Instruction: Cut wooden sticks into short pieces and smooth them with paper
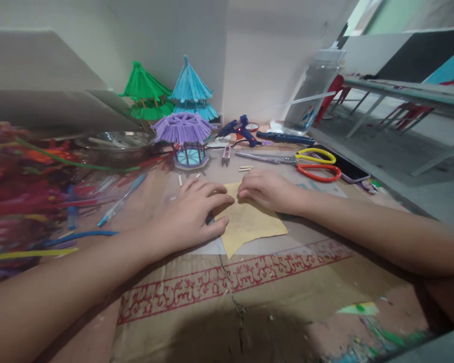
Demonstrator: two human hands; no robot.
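A tan sheet of paper lies flat on the cardboard-covered table. My left hand presses down on the sheet's left edge with fingers spread flat. Fingers curled, my right hand rests on the sheet's far edge, its fingertips close to those of the left hand. Neither hand lifts the paper. Just beyond the hands lie a few short wooden sticks.
Behind the hands stand a purple-roofed model pavilion, a green one and a blue one. A blue glue gun, scissors, a phone and a clear jar lie right. Coloured straws pile left.
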